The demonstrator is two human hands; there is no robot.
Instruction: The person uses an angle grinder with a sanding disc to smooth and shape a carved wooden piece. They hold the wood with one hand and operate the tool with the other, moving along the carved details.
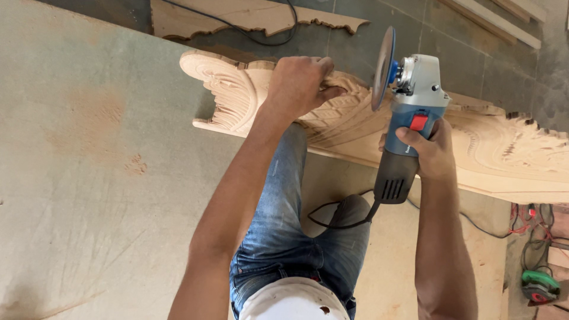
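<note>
Fingers (320,65) grip carved panel (349,118) top edge; grinder (409,112) alongside

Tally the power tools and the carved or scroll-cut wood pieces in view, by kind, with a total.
Angle grinders: 1, the blue-grey grinder gripped by the right hand.
Green power tools: 1, the green tool on the floor.
Carved wood panels: 1, the carved panel steadied by the left hand.
Scroll-cut boards: 1, the flat scroll-cut board behind.
Total: 4

Carved panel (355,118) blocks ahead; board (89,178) prob. free left.
</note>
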